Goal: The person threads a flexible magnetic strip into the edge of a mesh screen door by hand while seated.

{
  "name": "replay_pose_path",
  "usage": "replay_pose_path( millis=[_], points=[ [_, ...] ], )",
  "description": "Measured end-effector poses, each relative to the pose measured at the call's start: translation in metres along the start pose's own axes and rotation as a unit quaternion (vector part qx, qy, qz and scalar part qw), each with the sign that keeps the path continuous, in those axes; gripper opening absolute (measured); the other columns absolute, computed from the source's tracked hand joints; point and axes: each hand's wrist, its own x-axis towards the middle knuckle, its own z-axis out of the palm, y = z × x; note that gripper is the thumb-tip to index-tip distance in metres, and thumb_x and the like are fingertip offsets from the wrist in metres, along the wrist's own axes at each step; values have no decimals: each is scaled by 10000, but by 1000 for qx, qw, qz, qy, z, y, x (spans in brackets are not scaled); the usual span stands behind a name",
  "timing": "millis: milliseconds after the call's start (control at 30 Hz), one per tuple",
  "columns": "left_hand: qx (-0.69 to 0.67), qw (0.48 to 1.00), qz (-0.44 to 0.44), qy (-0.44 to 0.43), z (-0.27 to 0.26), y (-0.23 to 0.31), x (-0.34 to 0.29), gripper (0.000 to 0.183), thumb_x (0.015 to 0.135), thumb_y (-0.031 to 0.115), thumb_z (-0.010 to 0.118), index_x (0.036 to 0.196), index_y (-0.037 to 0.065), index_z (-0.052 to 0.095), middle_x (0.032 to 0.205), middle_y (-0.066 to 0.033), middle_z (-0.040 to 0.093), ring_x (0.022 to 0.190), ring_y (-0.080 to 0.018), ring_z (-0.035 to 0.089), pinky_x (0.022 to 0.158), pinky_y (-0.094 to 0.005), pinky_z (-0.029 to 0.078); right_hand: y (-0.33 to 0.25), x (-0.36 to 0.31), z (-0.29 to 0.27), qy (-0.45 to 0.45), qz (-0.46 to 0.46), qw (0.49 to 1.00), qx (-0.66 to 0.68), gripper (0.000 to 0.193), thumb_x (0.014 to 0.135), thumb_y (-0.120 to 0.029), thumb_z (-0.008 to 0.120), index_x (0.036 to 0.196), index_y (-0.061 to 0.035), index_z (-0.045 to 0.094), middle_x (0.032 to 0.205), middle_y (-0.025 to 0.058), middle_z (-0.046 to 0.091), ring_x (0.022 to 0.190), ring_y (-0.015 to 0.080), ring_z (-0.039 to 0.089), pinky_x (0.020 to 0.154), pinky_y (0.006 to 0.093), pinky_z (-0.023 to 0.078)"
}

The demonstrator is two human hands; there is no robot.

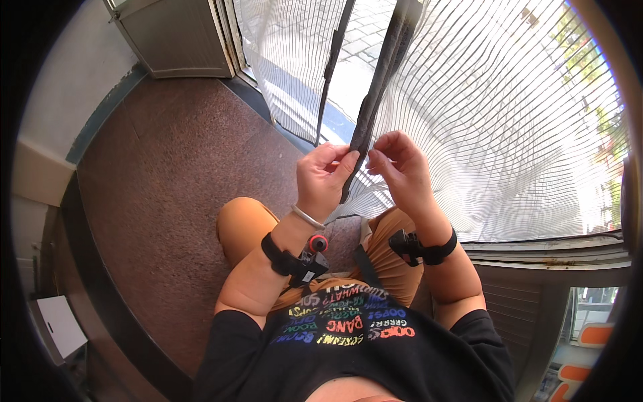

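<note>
A sheer striped mesh door curtain (pixel 482 134) hangs in the doorway in front of me, and a dark band (pixel 378 84) runs down its inner edge. My left hand (pixel 325 175) is closed, pinching the lower part of this band between thumb and fingers. Just to the right of the band is my right hand (pixel 402 167), its thumb and fingertips brought together. Anything between those fingertips is too small to make out. Farther left, the other curtain panel (pixel 288 74) hangs with its own dark edge strip (pixel 328 67), apart from the held band.
A metal door (pixel 174 40) stands at the upper left beside a pale wall (pixel 74 80). Speckled brown floor (pixel 181 147) spreads to my left. A red and black round object (pixel 317 244) shows between my knees. A white box (pixel 61 327) sits at the lower left.
</note>
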Motion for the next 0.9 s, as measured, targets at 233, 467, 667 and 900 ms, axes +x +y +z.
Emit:
replay_pose_path(
  millis=[233,467,667,900],
  points=[
    [192,972,137,13,8,3,4,127,781,-7,688,908,-19,687,734,-51,618,635,-99,609,553,-209,479,-16,14,-3,13,-33,999,-29,187,862,-49,621,1013,39,554,890,58,601,801,89,595,657,228,527],
    [189,967,167,37,21,-10,6,161,748,2,709,908,0,699,712,-75,613,562,-127,600,489,-231,474,-25,15,-9,77,-97,961,-248,258,804,10,646,1048,3,562,968,84,612,858,125,615,674,233,524],
    [173,959,217,54,14,-20,13,182,720,-2,726,900,-6,699,674,-58,578,520,-138,538,442,-252,425,-87,40,-11,-6,-366,664,-652,437,679,-34,721,1096,-103,611,1178,63,545,1245,274,437,1038,440,358],
    [188,955,227,41,11,-22,17,225,686,3,736,907,12,694,681,-52,563,567,-187,536,478,-297,436,-129,68,26,-208,-312,479,-793,301,676,-84,704,974,-91,667,968,4,629,1107,164,531,1063,434,296]
  ],
)
